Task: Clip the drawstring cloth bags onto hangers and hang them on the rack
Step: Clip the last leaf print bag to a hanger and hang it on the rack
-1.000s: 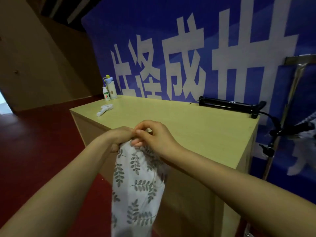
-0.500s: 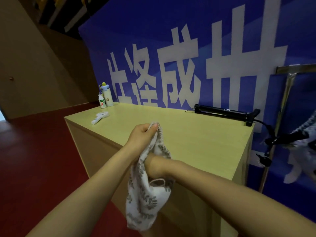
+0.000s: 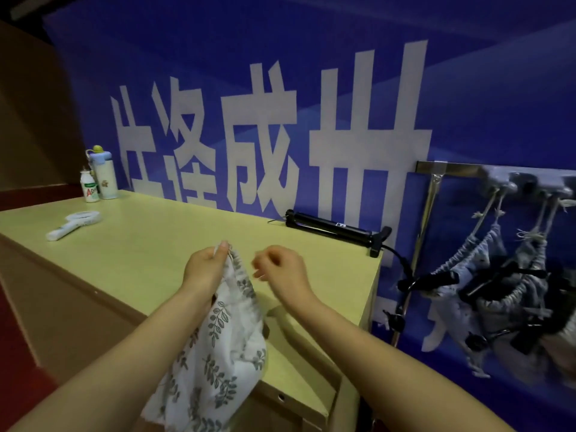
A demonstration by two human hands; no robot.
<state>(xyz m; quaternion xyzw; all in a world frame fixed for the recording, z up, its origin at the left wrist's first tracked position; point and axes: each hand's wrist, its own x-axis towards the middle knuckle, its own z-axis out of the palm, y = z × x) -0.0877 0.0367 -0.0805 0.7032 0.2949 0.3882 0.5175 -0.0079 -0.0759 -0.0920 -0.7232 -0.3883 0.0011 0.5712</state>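
Left hand [image 3: 204,269] pinches the gathered mouth of the leaf-print drawstring bag [image 3: 224,353], thumb on top. The bag hangs below that hand, across the near edge of the wooden counter [image 3: 149,244]; I cannot tell if it touches the edge. Right hand [image 3: 282,271] is just beside the left and apart from the cloth, fingers curled and blurred. I cannot tell whether it pinches a drawstring or nothing. Hands apart, no hanger in either.

Risks, as I judge them:
- The bag rides on one pinch only, so if that loosens the cloth drops toward the floor.
- The mouth is bunched, so a clip may bite only one layer or just the cord and let go later.
- I see no free hanger near the hands. The black clip hangers [image 3: 498,275] far right of the right hand look loaded with other cloth bags [image 3: 467,263] under the metal rack rail [image 3: 448,166], and reaching in there could knock one loose.
- Between the right hand and the rack lies a black pump-like tube [image 3: 330,227] with a hose trailing off the counter, and swinging cloth could snag it.

Far left of the left hand are a white flask with blue lid [image 3: 104,176], a small drink bottle [image 3: 88,187] and a white handheld object [image 3: 73,224]. These are out of the way.
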